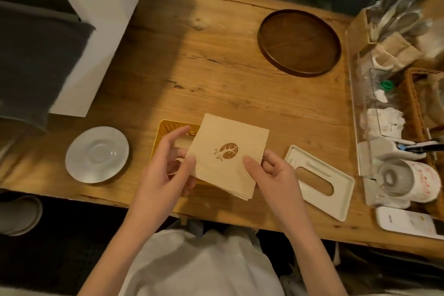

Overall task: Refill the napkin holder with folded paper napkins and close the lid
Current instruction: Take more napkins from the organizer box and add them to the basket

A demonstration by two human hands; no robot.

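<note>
Head view: both hands, left hand [165,166] and right hand [271,170], pinch a stack of brown napkins [228,156] (printed logo up) over the yellow napkin holder [168,127]; its white lid [319,180] lies on the wooden table [216,67], just right

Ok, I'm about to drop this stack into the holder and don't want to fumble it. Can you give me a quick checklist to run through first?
1. Napkin stack held by both hands: ok, left hand and right hand each pinch an edge.
2. Stack squared up: not ok, lower sheets fan out at the near corner.
3. Yellow holder open: ok, no lid on it.
4. Room inside the holder: cannot tell, hands and napkins hide most of it.
5. Stack over the holder: ok, it hangs partly above it.
6. White lid within reach: ok, it lies on the table just right of the right hand.
</note>
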